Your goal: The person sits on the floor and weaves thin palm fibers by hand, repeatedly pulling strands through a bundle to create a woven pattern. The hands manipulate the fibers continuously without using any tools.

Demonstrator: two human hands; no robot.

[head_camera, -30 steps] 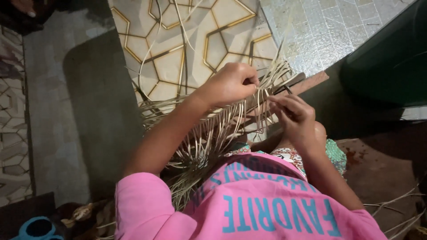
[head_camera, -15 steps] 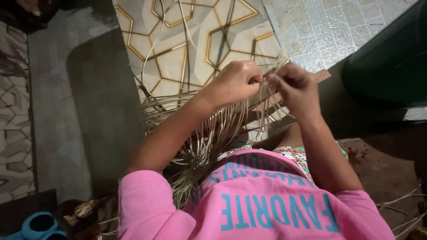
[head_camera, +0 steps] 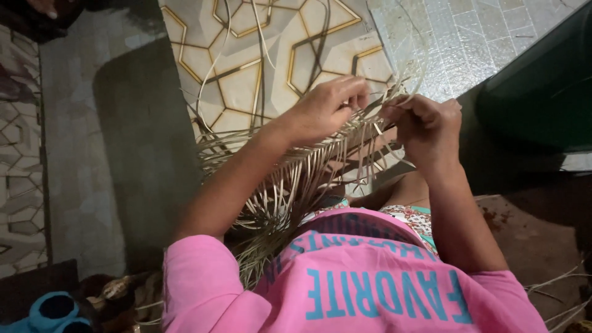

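No packages, labels, signs or screens are showing in this view. Closest thing: blue block lettering is running across the pink shirt (head_camera: 370, 290) at bottom centre, upside down to the camera, with fainter dark lettering arcing above it.

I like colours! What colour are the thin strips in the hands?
Pale straw-tan strips, clearest in the head view.
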